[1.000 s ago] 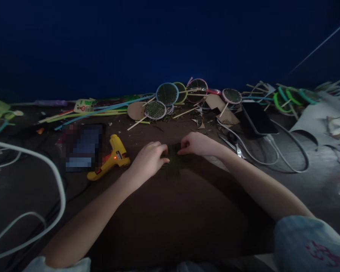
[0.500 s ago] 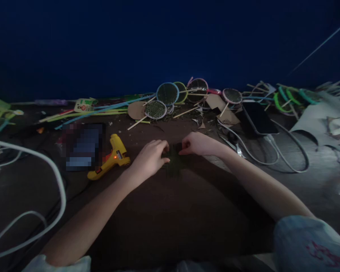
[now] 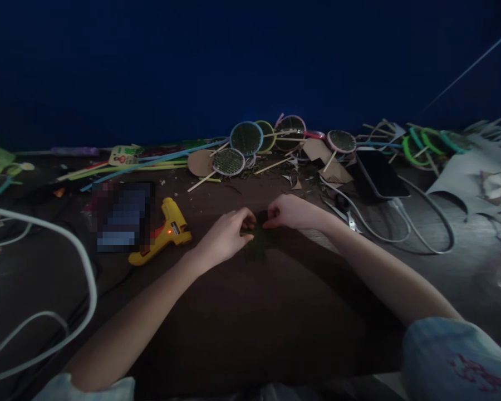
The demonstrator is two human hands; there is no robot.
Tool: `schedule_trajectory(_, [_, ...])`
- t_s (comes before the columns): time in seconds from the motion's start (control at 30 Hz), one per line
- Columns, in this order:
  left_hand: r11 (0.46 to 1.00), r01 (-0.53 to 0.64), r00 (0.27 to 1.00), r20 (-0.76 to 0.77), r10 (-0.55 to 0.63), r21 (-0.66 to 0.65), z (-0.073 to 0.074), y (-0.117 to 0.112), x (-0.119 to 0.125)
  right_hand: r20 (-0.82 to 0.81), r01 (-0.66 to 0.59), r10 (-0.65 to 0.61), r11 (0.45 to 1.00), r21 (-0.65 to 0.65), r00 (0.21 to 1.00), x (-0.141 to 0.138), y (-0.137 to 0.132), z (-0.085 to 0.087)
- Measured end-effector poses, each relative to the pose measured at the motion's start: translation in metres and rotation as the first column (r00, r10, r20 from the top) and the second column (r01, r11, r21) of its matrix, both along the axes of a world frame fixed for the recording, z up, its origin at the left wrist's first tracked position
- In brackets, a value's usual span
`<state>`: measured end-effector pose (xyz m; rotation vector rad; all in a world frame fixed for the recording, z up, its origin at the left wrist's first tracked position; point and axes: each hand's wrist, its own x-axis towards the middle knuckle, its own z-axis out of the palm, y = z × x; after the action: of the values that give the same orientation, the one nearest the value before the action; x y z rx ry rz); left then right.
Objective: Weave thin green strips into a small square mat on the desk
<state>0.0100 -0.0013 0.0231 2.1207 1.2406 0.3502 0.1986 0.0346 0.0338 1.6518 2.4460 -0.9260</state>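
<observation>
A small dark green mesh piece [image 3: 259, 240] lies on the dark brown table [image 3: 250, 312] at the centre. My left hand [image 3: 225, 236] pinches its upper left edge with curled fingers. My right hand [image 3: 290, 211] pinches its upper right edge, fingers closed. The two hands almost meet over the piece, and in the dim light its outline is hard to make out.
A yellow glue gun [image 3: 162, 233] with a lit lamp lies left of my hands. Several small round fans on sticks [image 3: 246, 142] are piled at the back. Scissors [image 3: 342, 211], a phone [image 3: 382, 174] with cable and white cables [image 3: 67, 267] lie around.
My left hand's fingers have shifted a little right and up on the mesh piece, closing the gap to my right hand. The right hand has barely moved.
</observation>
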Motion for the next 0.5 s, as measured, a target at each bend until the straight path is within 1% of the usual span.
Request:
schedule_trajectory(0.2, [1.0, -0.009, 1.0, -0.012, 0.009, 0.017, 0.0, 0.0, 0.0, 0.009, -0.015, 0.015, 1.0, 0.007, 1.0, 0.001, -0.002, 0.002])
schedule_trajectory(0.33, [1.0, -0.006, 1.0, -0.02, 0.006, 0.025, -0.002, 0.0, 0.0, 0.007, -0.065, 0.065, 0.998, -0.025, 0.998, 0.005, -0.003, 0.007])
schedule_trajectory(0.4, [0.999, -0.009, 1.0, -0.028, 0.01, 0.034, -0.003, 0.0, 0.0, -0.02, -0.085, 0.085, 0.996, -0.041, 0.996, 0.007, -0.002, 0.009])
schedule_trajectory(0.5, [0.999, -0.022, 0.999, -0.045, 0.024, 0.044, -0.003, -0.001, 0.002, -0.107, -0.08, 0.073, 0.995, -0.066, 0.992, 0.007, -0.002, 0.013])
